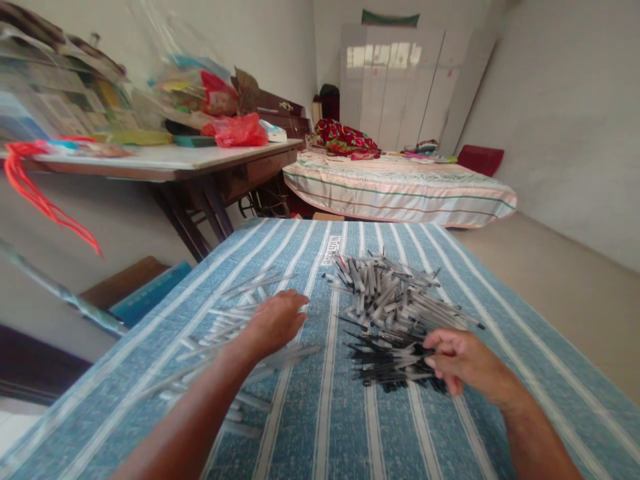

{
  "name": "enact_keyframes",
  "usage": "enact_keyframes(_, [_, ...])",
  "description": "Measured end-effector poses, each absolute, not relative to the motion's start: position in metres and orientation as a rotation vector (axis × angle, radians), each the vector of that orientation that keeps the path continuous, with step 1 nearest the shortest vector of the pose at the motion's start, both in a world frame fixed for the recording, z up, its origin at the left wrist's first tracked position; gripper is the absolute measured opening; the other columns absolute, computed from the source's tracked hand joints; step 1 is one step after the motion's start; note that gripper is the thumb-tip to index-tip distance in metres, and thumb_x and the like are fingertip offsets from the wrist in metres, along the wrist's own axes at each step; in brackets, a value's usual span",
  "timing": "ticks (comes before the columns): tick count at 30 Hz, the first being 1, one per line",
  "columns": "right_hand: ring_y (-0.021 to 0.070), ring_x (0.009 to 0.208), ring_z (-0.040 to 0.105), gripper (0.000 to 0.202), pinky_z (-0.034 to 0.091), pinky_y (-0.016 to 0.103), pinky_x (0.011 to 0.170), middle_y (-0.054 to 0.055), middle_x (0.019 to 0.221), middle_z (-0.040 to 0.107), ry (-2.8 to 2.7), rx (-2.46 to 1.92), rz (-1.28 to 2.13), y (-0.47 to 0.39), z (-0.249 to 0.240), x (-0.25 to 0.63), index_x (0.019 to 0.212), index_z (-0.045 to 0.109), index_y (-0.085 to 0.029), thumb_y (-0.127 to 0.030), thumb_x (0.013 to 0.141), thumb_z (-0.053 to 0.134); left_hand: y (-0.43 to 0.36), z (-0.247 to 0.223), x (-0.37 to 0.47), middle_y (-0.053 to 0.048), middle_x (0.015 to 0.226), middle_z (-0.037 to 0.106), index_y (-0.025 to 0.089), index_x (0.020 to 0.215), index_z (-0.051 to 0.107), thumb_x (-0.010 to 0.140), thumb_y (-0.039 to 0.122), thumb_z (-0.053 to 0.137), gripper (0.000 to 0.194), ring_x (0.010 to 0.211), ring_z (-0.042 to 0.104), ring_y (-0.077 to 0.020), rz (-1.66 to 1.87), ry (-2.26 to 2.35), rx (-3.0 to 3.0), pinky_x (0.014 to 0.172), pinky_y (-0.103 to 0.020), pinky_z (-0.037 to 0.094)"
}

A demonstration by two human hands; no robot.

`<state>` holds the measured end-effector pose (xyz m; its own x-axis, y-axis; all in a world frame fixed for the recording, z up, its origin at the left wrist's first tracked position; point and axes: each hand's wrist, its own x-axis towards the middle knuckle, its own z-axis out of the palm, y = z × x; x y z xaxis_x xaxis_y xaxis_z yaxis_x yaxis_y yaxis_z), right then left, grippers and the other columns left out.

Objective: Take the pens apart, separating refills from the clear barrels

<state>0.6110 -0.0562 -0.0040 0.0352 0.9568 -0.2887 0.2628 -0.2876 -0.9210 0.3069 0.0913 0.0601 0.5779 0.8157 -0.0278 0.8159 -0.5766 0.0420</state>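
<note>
A large heap of grey-white pens [383,290] with dark tips lies in the middle of the cloth-covered table. Just in front of it is a heap of thin black pen parts [385,363], perhaps refills. My right hand [465,363] is at the right end of this dark heap, thumb and fingers pinched together; what they hold is hard to make out. Loose pale, translucent pen barrels [220,327] are scattered on the left. Above their right side my left hand [280,320] reaches out with fingers extended and apart, nothing visible in it; it is slightly blurred.
Blue-and-white striped cloth [325,413] covers the table. At the left, a desk [190,160] bears a red plastic bag [240,130], with red cords [45,200] hanging off its edge. A bed [400,187] and white wardrobe [395,87] stand behind.
</note>
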Motion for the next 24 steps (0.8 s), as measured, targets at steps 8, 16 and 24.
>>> enact_keyframes(8, [0.0056, 0.027, 0.044, 0.028, 0.028, 0.014, 0.029, -0.006, 0.049, 0.055, -1.234, -1.582, 1.281, -0.052, -0.007, 0.602, 0.084, 0.049, -0.016, -0.042, 0.074, 0.056, 0.161, 0.037, 0.384, -0.008, 0.107, 0.058, 0.014, 0.105, 0.056, 0.087, 0.026, 0.048, 0.023, 0.098, 0.055, -0.0202, -0.119, 1.465, 2.738, 0.084, -0.040, 0.045])
enact_keyframes(16, [0.0048, 0.028, 0.044, 0.023, 0.029, 0.014, 0.030, -0.006, 0.050, 0.054, -1.256, -1.526, 1.307, -0.050, -0.010, 0.598, 0.080, 0.051, -0.016, -0.038, 0.076, 0.056, 0.177, 0.031, 0.400, -0.008, 0.109, 0.056, 0.015, 0.108, 0.053, 0.086, 0.030, 0.050, 0.027, 0.093, 0.056, -0.0186, -0.363, 1.380, 2.691, 0.080, -0.039, 0.048])
enact_keyframes(24, [0.0043, 0.029, 0.045, 0.019, 0.031, 0.013, 0.031, -0.006, 0.052, 0.054, -1.313, -1.509, 1.335, -0.048, -0.013, 0.589, 0.081, 0.051, -0.015, -0.034, 0.076, 0.055, 0.156, 0.045, 0.396, -0.006, 0.105, 0.058, 0.015, 0.102, 0.056, 0.085, 0.030, 0.051, 0.023, 0.092, 0.057, -0.0179, -0.459, 1.301, 2.646, 0.080, -0.038, 0.047])
